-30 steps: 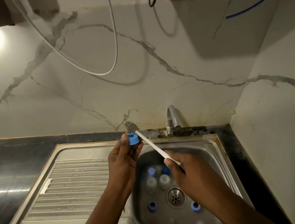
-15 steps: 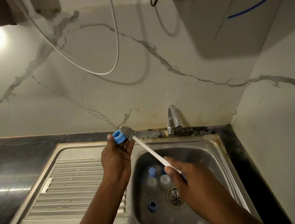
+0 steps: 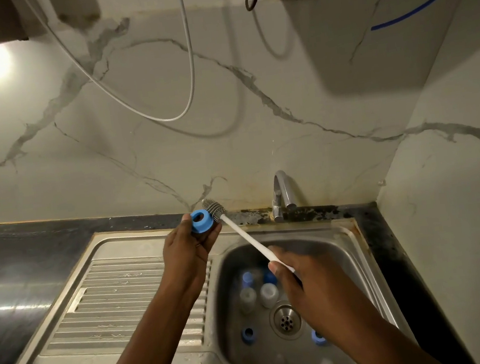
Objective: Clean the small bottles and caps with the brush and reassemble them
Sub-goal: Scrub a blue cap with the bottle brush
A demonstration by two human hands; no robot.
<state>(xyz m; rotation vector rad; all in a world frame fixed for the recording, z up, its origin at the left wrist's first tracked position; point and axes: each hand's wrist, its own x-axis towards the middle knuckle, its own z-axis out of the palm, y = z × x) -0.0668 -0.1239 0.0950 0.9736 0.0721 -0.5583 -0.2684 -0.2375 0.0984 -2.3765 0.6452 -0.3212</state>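
the brush (image 3: 248, 239) lies on a slant: its white handle rises from the right hand (image 3: 304, 288), whose fingers curl round the lower end, up and leftward to the grey bristle head, which points at the back wall and touches the blue cap (image 3: 201, 220). the left hand (image 3: 186, 250) pinches that cap above the sink (image 3: 312, 226), hole facing up. in the basin below, clear bottles (image 3: 269, 293) and loose caps (image 3: 248, 335) sit round the drain (image 3: 286, 320). the tap (image 3: 282, 195) stands near, right of the bristles.

Small bottles (image 3: 269, 294) and blue caps (image 3: 247, 335) lie in the steel sink (image 3: 350, 262).
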